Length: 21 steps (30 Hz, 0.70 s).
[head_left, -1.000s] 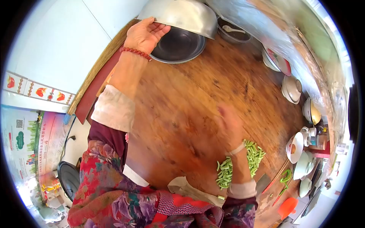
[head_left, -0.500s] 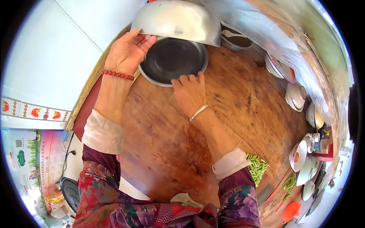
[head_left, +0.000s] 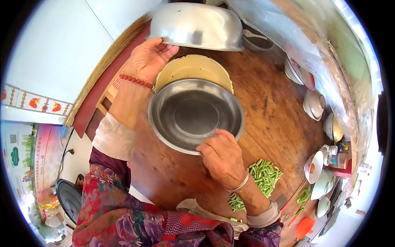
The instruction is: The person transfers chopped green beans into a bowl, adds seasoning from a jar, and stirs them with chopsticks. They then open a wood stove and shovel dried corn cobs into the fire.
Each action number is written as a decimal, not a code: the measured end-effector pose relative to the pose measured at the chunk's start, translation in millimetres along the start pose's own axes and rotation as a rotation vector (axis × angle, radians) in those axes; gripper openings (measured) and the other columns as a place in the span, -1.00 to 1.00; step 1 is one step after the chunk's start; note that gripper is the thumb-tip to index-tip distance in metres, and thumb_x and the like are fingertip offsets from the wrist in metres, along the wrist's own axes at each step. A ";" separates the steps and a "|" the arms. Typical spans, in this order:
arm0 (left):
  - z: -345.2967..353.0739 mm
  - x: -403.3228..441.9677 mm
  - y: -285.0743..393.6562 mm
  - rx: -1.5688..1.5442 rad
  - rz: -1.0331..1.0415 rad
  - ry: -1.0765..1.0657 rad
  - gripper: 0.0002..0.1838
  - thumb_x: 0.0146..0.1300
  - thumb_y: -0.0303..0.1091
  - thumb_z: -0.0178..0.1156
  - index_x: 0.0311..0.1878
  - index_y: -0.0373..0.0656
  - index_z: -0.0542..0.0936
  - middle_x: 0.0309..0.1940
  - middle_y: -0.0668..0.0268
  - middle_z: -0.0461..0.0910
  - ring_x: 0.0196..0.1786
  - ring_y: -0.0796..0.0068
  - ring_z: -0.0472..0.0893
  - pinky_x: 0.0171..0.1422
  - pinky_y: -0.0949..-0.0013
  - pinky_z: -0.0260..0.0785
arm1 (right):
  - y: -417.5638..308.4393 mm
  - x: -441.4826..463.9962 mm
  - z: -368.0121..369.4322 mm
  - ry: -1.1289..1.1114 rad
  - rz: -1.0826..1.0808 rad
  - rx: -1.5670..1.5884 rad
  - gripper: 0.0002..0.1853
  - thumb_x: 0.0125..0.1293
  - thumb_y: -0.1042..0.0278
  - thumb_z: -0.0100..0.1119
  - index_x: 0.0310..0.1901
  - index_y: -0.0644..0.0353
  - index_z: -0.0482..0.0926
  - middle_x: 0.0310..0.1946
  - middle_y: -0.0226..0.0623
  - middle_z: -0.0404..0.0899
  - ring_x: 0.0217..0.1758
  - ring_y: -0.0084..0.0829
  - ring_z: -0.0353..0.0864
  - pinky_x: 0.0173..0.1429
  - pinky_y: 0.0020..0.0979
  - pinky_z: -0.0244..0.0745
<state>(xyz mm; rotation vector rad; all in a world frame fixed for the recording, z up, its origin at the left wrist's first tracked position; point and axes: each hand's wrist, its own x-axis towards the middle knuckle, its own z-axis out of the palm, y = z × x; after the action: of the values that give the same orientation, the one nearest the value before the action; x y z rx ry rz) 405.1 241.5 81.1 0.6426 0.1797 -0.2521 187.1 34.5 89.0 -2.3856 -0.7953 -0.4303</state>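
Observation:
My left hand (head_left: 150, 59), with a red bead bracelet at the wrist, pinches the rim of a large upside-down metal basin (head_left: 195, 26) and holds that side raised. My right hand (head_left: 222, 158) grips the near rim of a shallow steel bowl (head_left: 196, 113), thumb over the edge. This bowl is tilted slightly and overlaps a yellowish enamel basin (head_left: 197, 66) with a chipped rim behind it. Cut green beans (head_left: 265, 177) lie in a pile on the wooden table (head_left: 271, 111), close to my right wrist.
A dark container (head_left: 258, 41) with a white spoon stands at the back. Several bowls (head_left: 314, 105) line the right side, near plastic sheeting (head_left: 329, 78). Green peppers (head_left: 303, 199) and a red-orange object (head_left: 304, 227) lie at the lower right. A straw broom (head_left: 107, 57) leans along the left edge.
My right hand has drawn the steel bowl toward me from under the raised basin. The yellowish enamel basin now shows behind it. My left hand still holds the large basin up.

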 end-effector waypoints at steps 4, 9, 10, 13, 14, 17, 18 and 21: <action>20.1 -5.0 1.8 -0.020 0.017 -0.024 -0.79 0.25 -0.57 0.10 -0.06 -0.36 0.42 -0.15 0.13 0.48 -0.07 0.24 0.50 0.06 0.17 0.54 | 0.3 2.0 -15.5 -0.094 -0.030 -0.075 -0.92 0.01 0.46 0.10 -0.40 0.18 0.49 -0.49 -0.35 0.34 -0.33 -0.32 0.44 0.12 -0.17 0.38; 43.7 -8.2 11.3 -0.072 0.081 -0.046 -0.83 0.25 -0.61 0.03 -0.11 -0.46 0.40 -0.23 0.05 0.45 -0.16 0.17 0.50 0.03 -0.01 0.55 | 12.1 14.4 -20.7 0.074 -0.057 -0.153 -0.90 -0.01 0.45 0.11 -0.40 0.16 0.46 -0.48 -0.33 0.32 -0.36 -0.31 0.40 -0.04 -0.23 0.33; 48.2 -11.1 11.9 -0.074 0.087 -0.020 -0.84 0.25 -0.61 0.03 -0.13 -0.46 0.40 -0.24 0.06 0.44 -0.17 0.16 0.50 0.03 0.00 0.55 | 15.1 20.1 -19.5 0.138 -0.088 -0.179 -0.91 -0.01 0.45 0.11 -0.42 0.16 0.45 -0.49 -0.33 0.29 -0.37 -0.32 0.36 -0.09 -0.26 0.29; 51.8 -8.2 15.1 -0.077 0.073 -0.010 -0.84 0.24 -0.60 0.04 -0.14 -0.47 0.40 -0.24 0.06 0.44 -0.18 0.16 0.49 0.01 0.00 0.56 | 32.5 43.9 -9.6 0.238 -0.077 -0.207 -0.92 -0.01 0.44 0.11 -0.43 0.16 0.44 -0.50 -0.33 0.26 -0.38 -0.33 0.35 -0.10 -0.28 0.27; 53.1 -7.5 14.9 -0.076 0.071 -0.016 -0.84 0.24 -0.60 0.04 -0.14 -0.47 0.40 -0.24 0.06 0.44 -0.18 0.16 0.49 0.01 0.00 0.56 | 38.8 54.3 -5.2 0.251 -0.074 -0.224 -0.91 -0.02 0.48 0.11 -0.44 0.16 0.43 -0.51 -0.33 0.24 -0.38 -0.32 0.34 -0.11 -0.28 0.25; 50.2 -10.3 16.0 -0.053 0.086 0.008 -0.84 0.24 -0.59 0.05 -0.13 -0.46 0.40 -0.25 0.06 0.44 -0.19 0.18 0.49 -0.01 0.02 0.56 | 64.2 74.9 22.0 0.316 -0.059 -0.260 -0.90 -0.02 0.53 0.11 -0.43 0.15 0.43 -0.51 -0.34 0.24 -0.39 -0.31 0.34 -0.11 -0.27 0.25; 47.8 -12.5 17.2 -0.048 0.071 -0.022 -0.84 0.24 -0.59 0.05 -0.14 -0.45 0.41 -0.24 0.06 0.44 -0.18 0.19 0.49 -0.01 0.04 0.56 | 68.0 80.1 26.0 0.294 -0.037 -0.249 -0.89 -0.03 0.56 0.10 -0.43 0.15 0.45 -0.50 -0.33 0.28 -0.37 -0.30 0.37 -0.07 -0.25 0.26; 36.6 -22.6 14.8 0.002 0.057 -0.037 -0.86 0.25 -0.57 0.05 -0.15 -0.42 0.43 -0.24 0.09 0.47 -0.20 0.23 0.50 -0.04 0.10 0.57 | 85.0 95.5 40.6 0.327 -0.025 -0.326 -0.91 -0.02 0.55 0.11 -0.44 0.15 0.45 -0.51 -0.31 0.31 -0.34 -0.28 0.40 -0.03 -0.23 0.27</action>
<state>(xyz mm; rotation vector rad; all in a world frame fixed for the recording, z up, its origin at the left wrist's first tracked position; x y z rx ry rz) 391.0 234.5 123.7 0.6439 0.1251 -0.2089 318.7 46.1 65.4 -2.5026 -0.6438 -0.9973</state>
